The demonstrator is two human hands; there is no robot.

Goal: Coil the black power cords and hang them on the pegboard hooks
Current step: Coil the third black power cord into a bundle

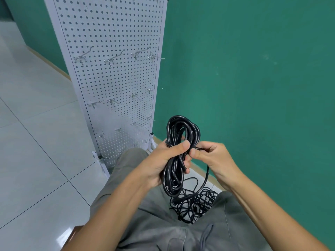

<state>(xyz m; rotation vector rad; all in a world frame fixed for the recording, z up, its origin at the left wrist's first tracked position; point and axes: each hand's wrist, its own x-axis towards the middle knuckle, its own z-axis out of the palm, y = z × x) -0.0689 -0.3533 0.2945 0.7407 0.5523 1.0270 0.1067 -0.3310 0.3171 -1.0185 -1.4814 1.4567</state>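
My left hand (167,158) grips a coiled black power cord (182,131) around its middle, loops standing above and hanging below the fist. My right hand (211,153) pinches a loose strand of the same cord right beside the coil; that strand drops down toward the floor. A tangled pile of black cords (194,203) lies on the floor between my knees. The white pegboard (112,78) stands upright ahead and to the left, with several bare metal hooks (81,56) in rows.
A green wall (253,78) runs behind and to the right of the pegboard. Pale glossy floor tiles (36,133) spread to the left. My legs in grey trousers (145,214) fill the lower part of the view. The pegboard's white feet (101,163) rest on the floor.
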